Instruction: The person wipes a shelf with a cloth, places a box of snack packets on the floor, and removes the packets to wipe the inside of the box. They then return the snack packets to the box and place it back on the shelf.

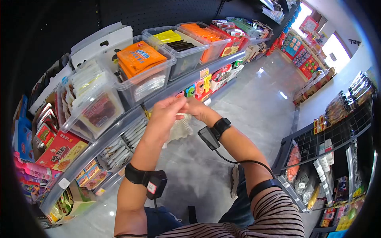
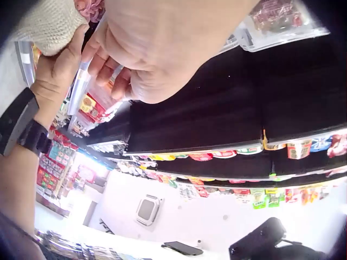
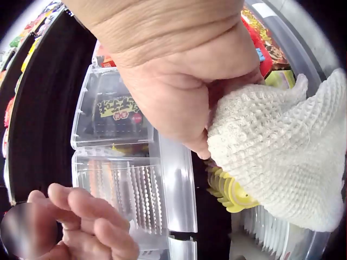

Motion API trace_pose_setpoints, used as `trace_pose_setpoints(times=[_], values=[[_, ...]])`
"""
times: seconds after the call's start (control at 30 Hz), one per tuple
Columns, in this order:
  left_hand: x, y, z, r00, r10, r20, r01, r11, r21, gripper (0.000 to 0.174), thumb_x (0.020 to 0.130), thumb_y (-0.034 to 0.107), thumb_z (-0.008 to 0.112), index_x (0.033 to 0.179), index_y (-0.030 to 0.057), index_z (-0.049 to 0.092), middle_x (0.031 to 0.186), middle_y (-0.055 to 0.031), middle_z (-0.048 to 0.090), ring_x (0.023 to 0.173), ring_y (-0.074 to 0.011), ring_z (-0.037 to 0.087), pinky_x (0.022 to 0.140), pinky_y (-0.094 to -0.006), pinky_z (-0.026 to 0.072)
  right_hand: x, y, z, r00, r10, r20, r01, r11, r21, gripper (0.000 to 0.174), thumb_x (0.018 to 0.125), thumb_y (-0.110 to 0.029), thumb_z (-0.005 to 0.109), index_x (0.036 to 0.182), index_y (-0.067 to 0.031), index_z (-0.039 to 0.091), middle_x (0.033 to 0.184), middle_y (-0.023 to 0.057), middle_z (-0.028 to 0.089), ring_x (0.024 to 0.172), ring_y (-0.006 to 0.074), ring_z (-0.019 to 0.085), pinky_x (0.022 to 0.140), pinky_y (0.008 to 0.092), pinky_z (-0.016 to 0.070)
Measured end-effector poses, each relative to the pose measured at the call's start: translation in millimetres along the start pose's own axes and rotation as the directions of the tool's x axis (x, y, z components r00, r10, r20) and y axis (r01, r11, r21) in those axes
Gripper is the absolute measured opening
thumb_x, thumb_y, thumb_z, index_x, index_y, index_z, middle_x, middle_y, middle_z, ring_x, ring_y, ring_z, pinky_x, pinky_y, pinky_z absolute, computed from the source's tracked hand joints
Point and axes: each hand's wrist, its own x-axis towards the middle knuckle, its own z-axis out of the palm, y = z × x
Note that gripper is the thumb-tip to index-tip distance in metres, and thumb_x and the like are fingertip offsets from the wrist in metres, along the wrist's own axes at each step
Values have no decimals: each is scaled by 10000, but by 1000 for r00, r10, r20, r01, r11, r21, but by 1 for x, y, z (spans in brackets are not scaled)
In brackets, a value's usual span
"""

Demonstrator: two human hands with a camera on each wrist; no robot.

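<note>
A white waffle-weave cloth hangs in loose folds from my right hand, whose fingers grip it; part of the grip is hidden behind the cloth. Beside it, my left hand has loosely bent fingers with nothing between them. From the head view, both hands come together over the shelf's front edge, the left hand overlapping the right hand, with the cloth below. Close behind them stands a clear plastic bin with orange packets.
More clear bins of packaged snacks, including a bin at left, line the shelf. A red box stands at the far left. Small packs hang below the shelf rail. Across the aisle floor, a black wire rack holds goods at right.
</note>
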Motion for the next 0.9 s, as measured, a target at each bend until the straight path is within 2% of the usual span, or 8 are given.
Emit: trace_pose_setpoints(times=[0.1,0.23,0.37,0.43,0.57,0.67,0.87,0.9], values=[[12,-12,7,996,-7,-84,14,996,86,221,826,280,523,783,68,570,735,-5,561,725,-93,523,655,-223,401,12,6,-7,995,-78,63,80,996,-36,368,732,-290,633,937,12,584,874,63,584,787,132,524,687,264,412],[32,-33,12,981,7,-196,55,951,305,221,820,270,536,784,55,572,722,11,546,721,-78,503,627,-206,383,28,-1,-31,989,50,139,-98,927,363,184,765,-161,603,860,-8,570,797,56,588,680,128,565,590,258,458],[50,-52,19,957,104,-270,42,874,485,245,771,156,604,941,-4,532,828,-22,559,786,-98,514,681,-223,418,36,-8,-54,962,-54,268,-86,870,486,202,778,-189,601,864,-10,562,774,48,582,682,127,563,590,254,455],[53,-54,25,949,112,-295,74,830,553,393,714,129,659,1020,-36,476,926,-83,547,812,-128,521,705,-249,430,41,-10,-64,929,-119,351,-57,889,453,202,779,-186,600,868,-9,564,775,47,583,693,124,561,605,251,448],[64,-71,32,927,271,-260,43,610,792,376,705,110,656,1017,-27,496,893,-84,564,816,-124,528,713,-231,425,50,0,-78,810,-302,502,-35,831,555,187,779,-177,594,835,0,572,759,45,585,691,117,557,602,250,434],[62,-81,59,891,244,-383,134,664,736,290,737,99,628,973,-27,517,850,-56,574,772,-100,523,703,-223,419,35,-1,-95,765,-381,519,-122,706,698,177,787,-177,582,818,-3,569,738,44,586,666,117,558,589,249,435],[47,-59,77,891,-2,-454,296,761,577,125,792,90,574,855,-14,542,784,-2,563,692,-53,481,653,-207,406,44,8,-136,799,-381,465,-55,724,688,223,756,-196,606,820,15,570,760,57,591,696,133,560,629,257,441],[47,-46,86,896,-11,-444,325,698,639,118,799,84,557,868,-7,526,809,-12,565,686,-55,481,647,-208,403,43,10,-146,819,-387,423,-29,709,705,223,754,-195,607,820,15,571,771,61,592,709,135,559,638,260,440]])
